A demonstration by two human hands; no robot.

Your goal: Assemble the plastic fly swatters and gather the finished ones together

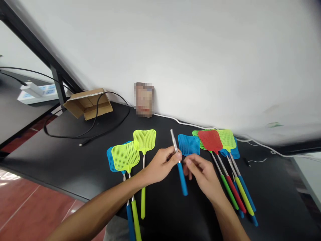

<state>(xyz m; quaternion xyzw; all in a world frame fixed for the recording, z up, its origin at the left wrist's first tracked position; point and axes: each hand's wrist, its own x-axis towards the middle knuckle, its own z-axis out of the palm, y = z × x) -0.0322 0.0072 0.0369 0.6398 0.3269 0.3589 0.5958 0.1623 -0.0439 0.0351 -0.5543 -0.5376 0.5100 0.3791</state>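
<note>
Steady the handle point(182, 179), pointing just short of twelve o'clock, your left hand point(162, 164) pinching it, right hand point(202, 171) curled, grasp unclear.

Both forearms bare. Left forearm point(107, 203) slants up from lower left; left wrist point(144, 177) nearly straight. Left grip point(162, 164) closed in a pinch, left thumb point(173, 161) set opposite bent fingers that are partly hidden. Right forearm point(227, 214) rises from lower right, leaning inward. Right grip point(202, 172) just beside the left, back of it turned up and outward, right fingers point(199, 158) loosely curled, right thumb point(194, 169) near them; whether tips meet, unclear.
</note>
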